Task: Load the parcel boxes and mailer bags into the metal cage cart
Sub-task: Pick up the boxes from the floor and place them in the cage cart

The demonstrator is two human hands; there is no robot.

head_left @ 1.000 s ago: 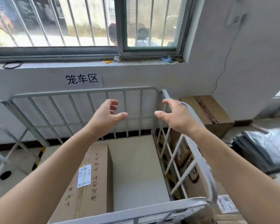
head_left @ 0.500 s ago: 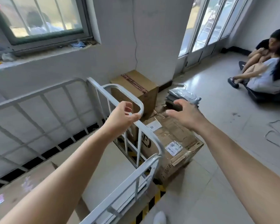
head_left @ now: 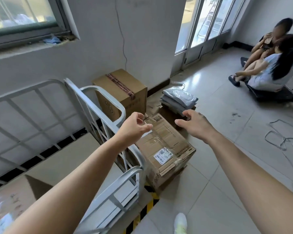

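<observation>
**Step in hand (judged):** reach toward the next parcel; nothing was gripped yet.

- **Left hand** [head_left: 135,127]: held over the cart's right side rail. Fingers loosely curled, thumb out, holding nothing.
- **Right hand** [head_left: 195,124]: fingers spread apart and nearly straight, holding nothing, above the far end of the taped box.
- **Taped cardboard box** [head_left: 166,146]: lay on the floor [head_left: 227,166], close against the outside of the metal cage cart [head_left: 85,98]. Shipping label on its top face; it sat below and between the two hands, untouched.
- **Tall cardboard box** [head_left: 123,92]: stood upright on the floor near the cart's far right corner, by the wall.
- **Grey mailer bags** [head_left: 178,100]: lay stacked on the floor just beyond the taped box.
- **Long cardboard box** [head_left: 10,200]: already lay inside the cart, at its near left.

**Progress (judged):** early, since one parcel was loaded and two boxes and the bags remained outside.

**Next move (judged):** both hands would need to drop to opposite sides of the taped box. The grip should be low, as its tape looked loose, and the box would have to be lifted over the side rail.
</observation>
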